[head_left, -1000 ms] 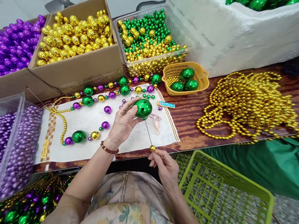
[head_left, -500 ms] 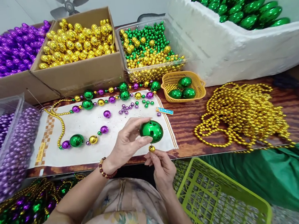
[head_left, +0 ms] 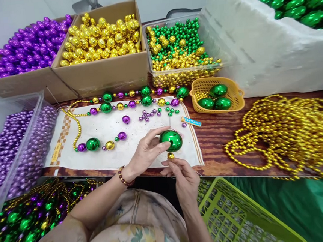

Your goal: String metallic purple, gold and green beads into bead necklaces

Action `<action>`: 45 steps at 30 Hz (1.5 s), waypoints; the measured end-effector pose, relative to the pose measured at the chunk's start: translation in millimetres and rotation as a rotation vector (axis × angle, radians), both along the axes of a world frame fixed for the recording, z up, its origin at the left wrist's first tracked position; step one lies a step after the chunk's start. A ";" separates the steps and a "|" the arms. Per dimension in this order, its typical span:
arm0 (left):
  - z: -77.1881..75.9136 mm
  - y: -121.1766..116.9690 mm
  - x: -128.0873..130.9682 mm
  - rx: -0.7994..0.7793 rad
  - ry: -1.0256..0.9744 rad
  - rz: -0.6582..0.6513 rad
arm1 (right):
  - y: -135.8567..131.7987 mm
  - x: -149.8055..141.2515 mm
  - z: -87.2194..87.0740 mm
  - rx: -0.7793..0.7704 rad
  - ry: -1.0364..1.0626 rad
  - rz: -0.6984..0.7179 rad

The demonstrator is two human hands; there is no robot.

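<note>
My left hand [head_left: 145, 150] grips a large shiny green bead [head_left: 172, 140] between thumb and index finger, above the white cloth's right part. A thin needle [head_left: 170, 122] sticks up from the bead's top. Directly below the green bead sits a small gold bead [head_left: 170, 155], pinched at its underside by the fingertips of my right hand [head_left: 185, 177]. A fine thread [head_left: 211, 144] runs over the table to the right. On the white cloth [head_left: 99, 126] lie loose small purple beads [head_left: 147, 116], small green beads [head_left: 173, 111] and a beaded strand [head_left: 92, 144].
An orange basket [head_left: 243, 98] holds green and gold beads. Gold bead strings [head_left: 289, 132] lie at right. Behind stand a box of gold beads [head_left: 101, 75], a clear bin [head_left: 151, 67] and a foam box [head_left: 271, 58]. A blue-labelled stick [head_left: 191, 121] lies near the cloth's edge.
The needle now stands out clearly above the green bead. Both hands keep their hold on the beads. The whole view has shifted, with the table things further right in the picture.
</note>
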State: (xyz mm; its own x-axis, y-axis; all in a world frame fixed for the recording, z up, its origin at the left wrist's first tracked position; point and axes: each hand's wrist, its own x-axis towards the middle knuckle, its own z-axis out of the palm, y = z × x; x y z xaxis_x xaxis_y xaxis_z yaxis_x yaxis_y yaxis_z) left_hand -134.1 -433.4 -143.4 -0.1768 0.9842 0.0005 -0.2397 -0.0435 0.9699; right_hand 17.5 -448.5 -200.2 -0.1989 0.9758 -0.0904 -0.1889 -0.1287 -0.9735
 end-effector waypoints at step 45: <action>16.6 31.1 -45.4 -0.159 -0.525 -0.076 | -1.9 21.9 10.7 0.107 -0.153 0.072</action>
State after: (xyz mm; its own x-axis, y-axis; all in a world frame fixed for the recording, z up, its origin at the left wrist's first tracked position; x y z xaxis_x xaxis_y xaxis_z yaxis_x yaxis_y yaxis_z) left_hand -179.5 -402.3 -126.8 -0.0416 0.9750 -0.2183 -0.6895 0.1301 0.7125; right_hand 39.4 -450.4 -189.5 -0.2601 0.9653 -0.0217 -0.0315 -0.0309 -0.9990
